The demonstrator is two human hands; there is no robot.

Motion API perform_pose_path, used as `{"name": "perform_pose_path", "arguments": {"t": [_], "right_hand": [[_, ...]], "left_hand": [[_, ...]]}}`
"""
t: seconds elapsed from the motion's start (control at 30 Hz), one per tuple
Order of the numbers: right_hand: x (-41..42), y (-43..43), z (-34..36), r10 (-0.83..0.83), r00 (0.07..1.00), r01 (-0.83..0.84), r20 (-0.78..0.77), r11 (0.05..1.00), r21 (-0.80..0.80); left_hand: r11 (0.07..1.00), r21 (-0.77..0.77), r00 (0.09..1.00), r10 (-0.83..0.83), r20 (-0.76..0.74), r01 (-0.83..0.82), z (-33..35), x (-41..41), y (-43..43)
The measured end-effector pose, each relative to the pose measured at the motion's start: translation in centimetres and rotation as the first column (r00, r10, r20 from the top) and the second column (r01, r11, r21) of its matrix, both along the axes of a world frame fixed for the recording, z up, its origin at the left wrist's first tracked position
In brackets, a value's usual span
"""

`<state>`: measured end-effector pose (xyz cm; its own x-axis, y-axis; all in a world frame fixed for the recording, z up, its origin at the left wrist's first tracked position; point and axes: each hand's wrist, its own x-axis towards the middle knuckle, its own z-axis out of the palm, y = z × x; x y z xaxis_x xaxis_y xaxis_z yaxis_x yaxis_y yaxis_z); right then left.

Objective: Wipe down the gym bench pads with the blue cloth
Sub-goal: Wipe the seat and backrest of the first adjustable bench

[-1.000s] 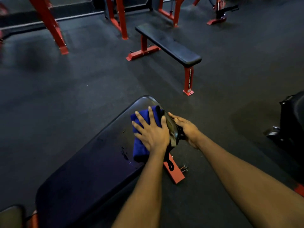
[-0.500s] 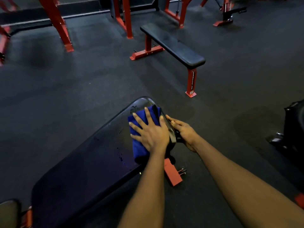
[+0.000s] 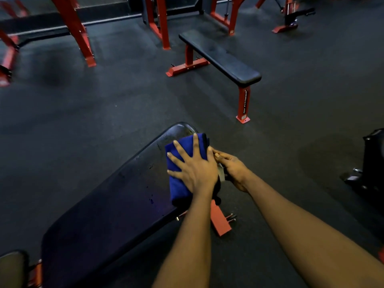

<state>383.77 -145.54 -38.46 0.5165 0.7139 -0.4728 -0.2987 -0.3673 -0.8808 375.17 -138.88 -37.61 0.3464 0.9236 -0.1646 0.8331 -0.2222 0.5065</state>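
Both hands at bench pad's [image 3: 116, 204] far end: left hand [image 3: 195, 171] flat, pressing blue cloth [image 3: 179, 183] on top; right hand [image 3: 232, 167] curled round the side edge. Mid-wipe; next stroke likely runs toward the near end.

Red rack uprights [image 3: 72, 32] on dark rubber floor [image 3: 83, 125]; perhaps a black machine base [image 3: 372, 163] at right edge.

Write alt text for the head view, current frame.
A person's left hand presses a folded blue cloth flat on the far end of a black bench pad, while the right hand grips the pad's edge. Beyond, a flat bench with red legs stands on dark gym flooring among red rack uprights.
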Motion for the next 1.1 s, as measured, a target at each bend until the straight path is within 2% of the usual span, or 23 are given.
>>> {"name": "perform_pose_path", "arguments": {"t": [0.1, 0.17, 0.27, 0.33, 0.43, 0.63, 0.73, 0.83, 0.9, 1.0, 1.1], "right_hand": [[0.0, -0.1, -0.1, -0.007, 1.0, 0.007, -0.002, 1.0, 0.001], [-0.2, -0.2, -0.1, -0.018, 1.0, 0.018, -0.006, 1.0, 0.007], [-0.4, -0.4, -0.3, -0.014, 0.999, 0.016, -0.051, 0.999, 0.05], [-0.3, -0.4, -0.6, -0.034, 0.991, 0.045, -0.128, 0.996, 0.08], [0.1, -0.3, -1.0, -0.032, 0.989, 0.044, -0.146, 0.996, 0.083], [-0.3, 0.5, -0.2, -0.13, 0.99, 0.126, 0.055, 0.99, 0.068], [-0.4, 1.7, 0.3, -0.154, 0.968, 0.144, 0.2, 0.987, 0.067], [-1.1, 3.0, -0.1, -0.161, 0.965, 0.149, 0.207, 0.986, 0.075], [-1.8, 3.5, -0.2, -0.198, 0.962, 0.189, 0.191, 0.98, 0.064], [-1.8, 4.1, -0.6, -0.272, 0.936, 0.266, 0.224, 0.962, 0.056], [-1.6, 4.4, -0.8, -0.252, 0.926, 0.261, 0.282, 0.965, 0.006]], "left_hand": [[0.998, -0.059, 1.0, 0.005, -0.023, -0.007, 1.5, 3.2, 4.6], [0.999, -0.041, 1.0, 0.015, -0.019, -0.016, 1.7, 3.4, 4.8], [1.0, 0.029, 0.999, 0.01, 0.038, -0.012, 0.4, 0.4, 0.2], [0.996, 0.082, 0.999, -0.021, 0.024, 0.019, -0.6, -2.2, -3.5], [0.999, 0.049, 1.0, -0.007, 0.011, 0.006, -0.8, -2.0, -3.5], [0.995, -0.09, 0.999, 0.033, 0.002, -0.033, 1.0, 2.1, 6.3], [1.0, -0.02, 0.999, -0.004, 0.045, 0.004, 1.0, 1.0, 5.3], [0.985, 0.091, 0.985, -0.155, 0.079, 0.148, -0.3, -2.7, 1.0], [0.974, 0.095, 0.974, -0.215, 0.076, 0.208, -1.0, -4.0, 0.2], [0.978, 0.091, 0.978, -0.197, 0.075, 0.19, -1.1, -2.8, 2.1], [0.978, 0.096, 0.98, -0.189, 0.056, 0.184, -1.0, -0.7, 6.0]]}}
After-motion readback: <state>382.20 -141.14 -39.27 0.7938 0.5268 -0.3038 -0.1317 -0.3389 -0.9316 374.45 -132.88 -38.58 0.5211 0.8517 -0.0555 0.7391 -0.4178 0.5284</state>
